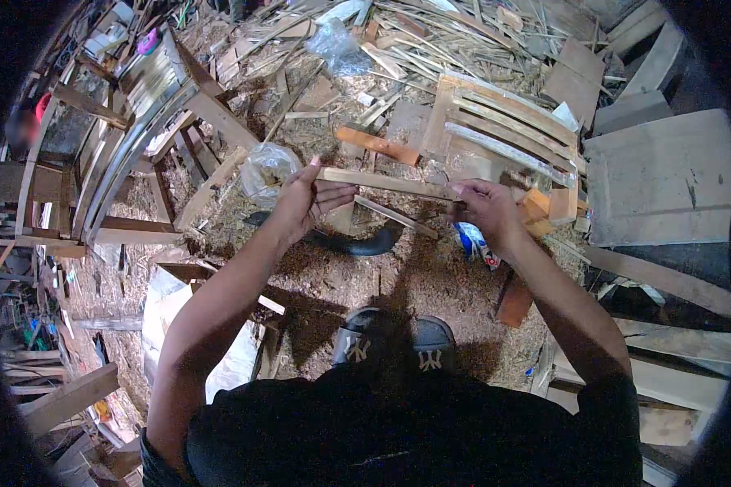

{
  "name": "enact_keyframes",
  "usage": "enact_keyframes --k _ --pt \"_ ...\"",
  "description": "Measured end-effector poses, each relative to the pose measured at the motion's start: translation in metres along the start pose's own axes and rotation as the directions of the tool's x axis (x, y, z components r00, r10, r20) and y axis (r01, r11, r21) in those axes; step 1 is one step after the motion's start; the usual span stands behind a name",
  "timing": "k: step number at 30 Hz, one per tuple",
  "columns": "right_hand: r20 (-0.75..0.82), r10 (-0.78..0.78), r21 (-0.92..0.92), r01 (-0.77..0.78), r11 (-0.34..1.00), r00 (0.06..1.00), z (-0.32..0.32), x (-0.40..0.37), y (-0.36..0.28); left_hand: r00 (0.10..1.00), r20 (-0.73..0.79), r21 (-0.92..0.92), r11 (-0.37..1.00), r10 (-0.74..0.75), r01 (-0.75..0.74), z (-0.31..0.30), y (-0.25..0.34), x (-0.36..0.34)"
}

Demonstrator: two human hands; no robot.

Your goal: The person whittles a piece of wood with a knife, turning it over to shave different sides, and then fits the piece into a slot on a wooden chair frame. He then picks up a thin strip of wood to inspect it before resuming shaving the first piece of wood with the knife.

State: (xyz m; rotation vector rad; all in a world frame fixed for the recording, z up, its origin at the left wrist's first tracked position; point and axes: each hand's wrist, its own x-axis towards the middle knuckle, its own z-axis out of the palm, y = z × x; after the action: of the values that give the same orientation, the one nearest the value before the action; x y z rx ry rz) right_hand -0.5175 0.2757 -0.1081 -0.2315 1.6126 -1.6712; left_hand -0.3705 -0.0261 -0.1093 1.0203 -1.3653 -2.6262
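A narrow wooden strip (390,183) spans the gap between my two hands above the sawdust-covered floor. Its left end lies in the crook of my left hand (307,201), the thumb up along it and the other fingers stretched out underneath. My right hand (489,213) pinches the right end between thumb and fingers. Below the strip, a thinner stick (396,217) and a dark curved piece (357,242) lie on the floor. A clear plastic bag (268,172) sits just beyond my left hand, and a blue and white packet (473,242) is under my right.
A curved wooden frame (130,154) stands at left. A slatted wooden piece (512,130) lies ahead on the right, near an orange-brown wood block (378,144). Panels (662,178) and boards line the right side. Scrap wood (463,40) is heaped at the back.
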Motion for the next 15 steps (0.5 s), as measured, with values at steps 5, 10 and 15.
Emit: enact_keyframes --k 5,10,15 --pt "-0.012 0.035 0.114 -0.034 0.993 0.999 0.002 0.001 0.003 1.000 0.010 0.009 1.000 -0.001 0.001 0.000 0.000 -0.001" --pt "-0.040 0.025 0.071 -0.023 0.997 0.999 0.004 0.001 0.005 0.998 0.061 0.014 1.000 0.002 -0.003 -0.005 -0.002 0.000" --pt "-0.099 0.042 0.015 -0.041 0.999 0.994 0.005 -0.001 0.007 1.000 0.005 0.023 0.999 -0.028 0.028 0.003 -0.004 -0.001"
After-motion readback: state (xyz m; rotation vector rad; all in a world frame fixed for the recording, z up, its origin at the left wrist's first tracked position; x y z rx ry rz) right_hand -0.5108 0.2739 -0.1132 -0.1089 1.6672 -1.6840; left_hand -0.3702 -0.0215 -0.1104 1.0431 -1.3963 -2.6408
